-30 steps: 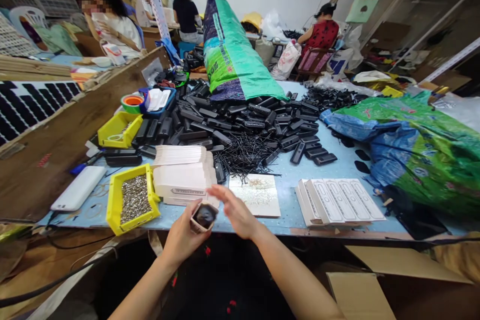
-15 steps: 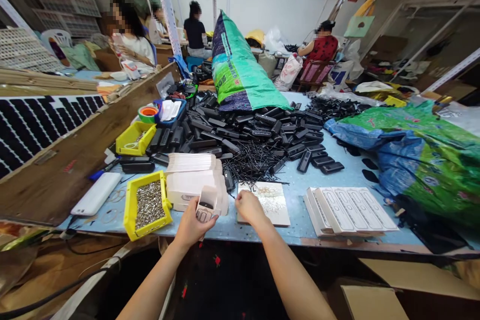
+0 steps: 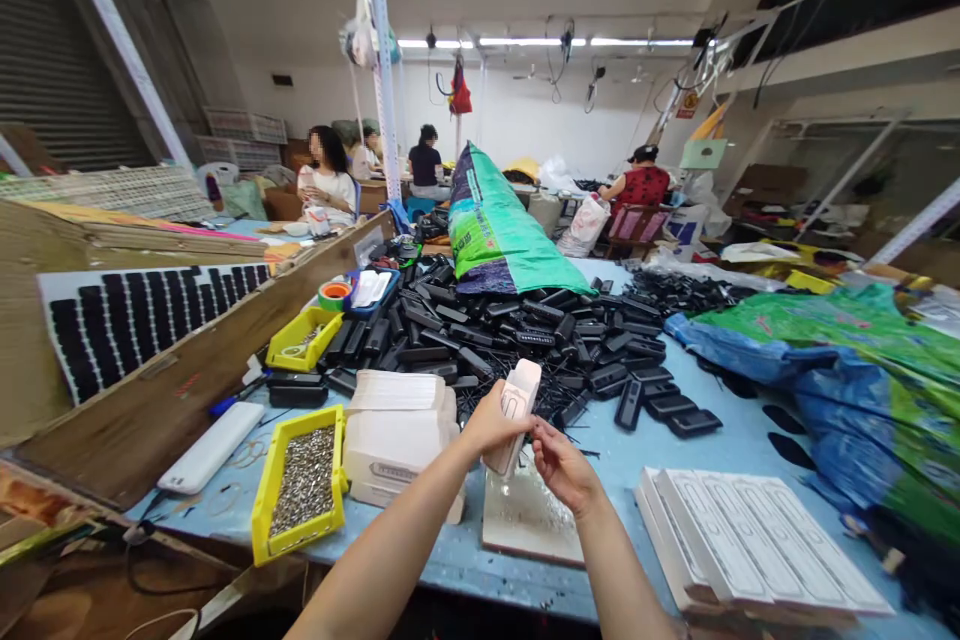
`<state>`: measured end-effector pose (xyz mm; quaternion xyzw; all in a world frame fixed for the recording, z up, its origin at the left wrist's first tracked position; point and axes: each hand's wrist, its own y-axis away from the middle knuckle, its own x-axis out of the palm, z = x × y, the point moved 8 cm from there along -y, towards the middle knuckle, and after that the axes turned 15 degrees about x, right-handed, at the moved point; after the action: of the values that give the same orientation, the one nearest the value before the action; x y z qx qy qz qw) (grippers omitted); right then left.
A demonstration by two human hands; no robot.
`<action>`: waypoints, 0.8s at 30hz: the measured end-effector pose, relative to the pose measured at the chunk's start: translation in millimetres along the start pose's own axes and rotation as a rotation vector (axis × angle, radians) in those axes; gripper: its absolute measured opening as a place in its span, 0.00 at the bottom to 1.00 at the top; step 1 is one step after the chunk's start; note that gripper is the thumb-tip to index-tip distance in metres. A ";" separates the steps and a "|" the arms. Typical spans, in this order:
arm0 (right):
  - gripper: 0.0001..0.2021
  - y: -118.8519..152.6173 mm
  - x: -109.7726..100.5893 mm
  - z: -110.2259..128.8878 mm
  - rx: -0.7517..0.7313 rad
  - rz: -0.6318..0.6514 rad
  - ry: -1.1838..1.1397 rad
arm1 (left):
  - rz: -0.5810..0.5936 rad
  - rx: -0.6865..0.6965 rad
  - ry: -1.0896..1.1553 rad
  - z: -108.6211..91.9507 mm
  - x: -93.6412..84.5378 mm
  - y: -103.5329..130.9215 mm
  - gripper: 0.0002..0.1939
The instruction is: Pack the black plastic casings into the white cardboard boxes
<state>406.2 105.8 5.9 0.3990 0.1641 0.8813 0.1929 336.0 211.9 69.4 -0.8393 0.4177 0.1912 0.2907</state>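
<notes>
My left hand [image 3: 487, 428] is closed around a small white cardboard box [image 3: 519, 398] with a printed outline on its face. The box stands nearly upright, its top flap raised, above a pale board [image 3: 517, 525] speckled with tiny bits. At the box's right edge is my right hand [image 3: 564, 465], thumb and forefinger pinched together; whatever may be between them is too small to make out. Behind the box lie thin black sticks [image 3: 574, 408] and a heap of black plastic cases [image 3: 465, 320]. A stack of flat white cartons [image 3: 397, 430] sits left of my hands.
A yellow bin [image 3: 262, 520] holds small metal parts; another yellow bin [image 3: 279, 352] stands behind it. White boxes [image 3: 765, 535] lie in a row at right. A green-blue sack [image 3: 832, 370] covers the right side, and another sack [image 3: 517, 230] rests on the heap. Several people sit farther back.
My left hand has lifted the box up and to the right, over the board. My right hand has left the board and come to the box's edge. The view has tilted upward.
</notes>
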 end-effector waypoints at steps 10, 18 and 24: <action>0.17 59.2 -36.0 -5.6 -0.272 -0.315 0.639 | -0.023 -0.032 -0.105 12.1 -32.6 32.3 0.31; 0.12 80.3 63.3 -9.6 -0.512 -0.261 0.555 | -0.001 -0.006 -0.098 22.0 -22.4 161.7 0.43; 0.06 65.0 108.0 -45.4 -0.684 -0.283 1.323 | -0.067 -0.063 -0.068 35.9 -22.7 177.7 0.41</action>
<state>292.2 93.8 75.3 -0.3196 0.0127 0.9056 0.2784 175.7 162.9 -3.4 -0.8545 0.3730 0.2230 0.2845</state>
